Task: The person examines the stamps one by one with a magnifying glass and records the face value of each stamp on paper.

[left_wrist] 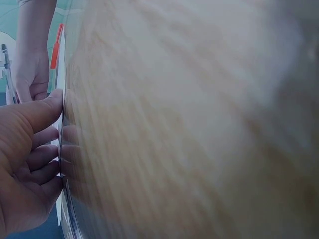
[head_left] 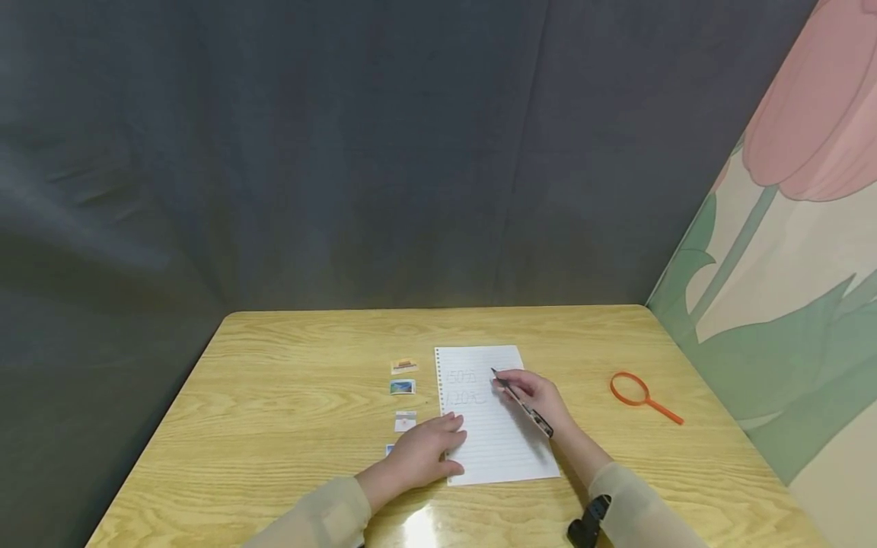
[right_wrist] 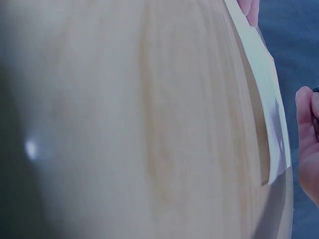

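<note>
A lined sheet of paper [head_left: 503,449] with punched holes down its left side lies on the table, with two lines of faint handwriting near its top. My right hand [head_left: 537,397] grips a pen [head_left: 526,411], its tip over the upper right of the sheet. At the sheet's lower left edge rests my left hand [head_left: 426,450], fingers spread and touching the paper. Left of the sheet, small stamp-like pictures form a column: a yellow-orange one [head_left: 404,366], a blue-green one [head_left: 403,387], a pale one [head_left: 406,421], and one [head_left: 389,449] mostly hidden by my left hand.
An orange magnifying glass [head_left: 647,399] lies on the right of the wooden table [head_left: 288,411]. Behind the table hangs a dark curtain [head_left: 384,167]. A wall covering with a printed tulip [head_left: 815,114] stands along the right side.
</note>
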Action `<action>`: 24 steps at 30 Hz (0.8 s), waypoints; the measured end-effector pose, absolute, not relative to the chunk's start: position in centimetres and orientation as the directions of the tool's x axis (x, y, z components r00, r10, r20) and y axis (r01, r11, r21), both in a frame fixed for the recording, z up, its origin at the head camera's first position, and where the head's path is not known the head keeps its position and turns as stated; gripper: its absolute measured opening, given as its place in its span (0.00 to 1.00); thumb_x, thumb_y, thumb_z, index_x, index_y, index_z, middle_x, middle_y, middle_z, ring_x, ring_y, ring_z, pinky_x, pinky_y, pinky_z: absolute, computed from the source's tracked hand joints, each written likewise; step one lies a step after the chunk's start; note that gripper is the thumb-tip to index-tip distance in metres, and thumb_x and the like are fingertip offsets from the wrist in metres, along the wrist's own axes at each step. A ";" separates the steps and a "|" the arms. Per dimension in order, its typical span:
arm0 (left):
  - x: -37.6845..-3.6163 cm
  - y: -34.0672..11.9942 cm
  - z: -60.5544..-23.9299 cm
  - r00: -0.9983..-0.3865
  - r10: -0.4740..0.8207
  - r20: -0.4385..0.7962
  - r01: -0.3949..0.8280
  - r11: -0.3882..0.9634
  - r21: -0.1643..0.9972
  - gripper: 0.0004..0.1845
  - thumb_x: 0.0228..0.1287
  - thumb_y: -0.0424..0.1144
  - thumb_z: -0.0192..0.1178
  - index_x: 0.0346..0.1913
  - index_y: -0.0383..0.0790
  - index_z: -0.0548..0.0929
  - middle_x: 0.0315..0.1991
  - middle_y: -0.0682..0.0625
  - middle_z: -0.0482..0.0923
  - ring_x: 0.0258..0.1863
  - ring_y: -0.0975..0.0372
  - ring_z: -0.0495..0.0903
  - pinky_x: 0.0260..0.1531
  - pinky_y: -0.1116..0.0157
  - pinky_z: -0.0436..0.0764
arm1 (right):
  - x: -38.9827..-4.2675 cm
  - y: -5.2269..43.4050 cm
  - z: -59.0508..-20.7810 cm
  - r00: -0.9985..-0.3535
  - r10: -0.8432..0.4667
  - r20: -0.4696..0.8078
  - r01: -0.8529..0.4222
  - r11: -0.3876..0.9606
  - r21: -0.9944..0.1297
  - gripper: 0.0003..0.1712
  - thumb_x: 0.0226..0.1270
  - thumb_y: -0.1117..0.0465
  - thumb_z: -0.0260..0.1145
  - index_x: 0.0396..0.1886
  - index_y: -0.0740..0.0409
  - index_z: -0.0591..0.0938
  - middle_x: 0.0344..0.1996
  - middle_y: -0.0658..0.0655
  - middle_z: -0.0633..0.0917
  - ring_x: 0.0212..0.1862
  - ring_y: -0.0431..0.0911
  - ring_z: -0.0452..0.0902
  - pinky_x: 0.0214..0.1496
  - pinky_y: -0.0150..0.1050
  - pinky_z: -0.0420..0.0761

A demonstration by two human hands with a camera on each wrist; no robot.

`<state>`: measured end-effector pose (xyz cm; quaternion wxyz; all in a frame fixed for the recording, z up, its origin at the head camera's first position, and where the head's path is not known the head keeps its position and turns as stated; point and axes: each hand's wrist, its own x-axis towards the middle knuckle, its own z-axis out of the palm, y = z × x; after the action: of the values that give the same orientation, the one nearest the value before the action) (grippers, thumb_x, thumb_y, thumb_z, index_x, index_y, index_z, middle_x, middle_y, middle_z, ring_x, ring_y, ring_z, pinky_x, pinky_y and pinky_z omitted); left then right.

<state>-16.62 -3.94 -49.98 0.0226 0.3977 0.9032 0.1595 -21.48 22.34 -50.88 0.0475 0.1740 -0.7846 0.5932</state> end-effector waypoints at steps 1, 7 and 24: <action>-16.6 -3.9 -50.0 -0.684 0.724 0.084 0.710 0.635 0.305 0.29 0.60 0.51 0.69 0.62 0.41 0.81 0.67 0.43 0.71 0.68 0.55 0.68 0.67 0.63 0.68 | -21.5 22.4 -50.9 -0.940 -0.220 0.261 -0.309 0.222 -0.925 0.14 0.69 0.79 0.57 0.53 0.77 0.80 0.46 0.73 0.84 0.46 0.44 0.84 0.45 0.29 0.83; -16.6 -3.9 -49.9 -0.689 0.719 0.089 0.704 0.637 0.314 0.29 0.60 0.50 0.69 0.62 0.40 0.81 0.67 0.43 0.72 0.68 0.54 0.68 0.67 0.62 0.68 | -21.8 22.6 -50.9 -0.969 -0.204 0.137 -0.185 0.240 -0.953 0.16 0.70 0.77 0.58 0.55 0.75 0.80 0.48 0.71 0.84 0.44 0.38 0.83 0.44 0.30 0.83; -16.6 -3.9 -50.0 -0.686 0.723 0.083 0.706 0.634 0.316 0.29 0.60 0.50 0.69 0.62 0.40 0.81 0.67 0.42 0.71 0.68 0.54 0.68 0.66 0.62 0.68 | -21.3 23.1 -50.6 -0.990 -0.135 -0.052 0.040 0.088 -0.995 0.25 0.71 0.61 0.65 0.62 0.72 0.76 0.54 0.60 0.84 0.52 0.37 0.80 0.51 0.29 0.80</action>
<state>-16.62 -3.85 -50.04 0.0257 0.3953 0.9035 0.1635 -21.32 23.10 -50.55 -0.0648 0.0322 -0.7346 0.6747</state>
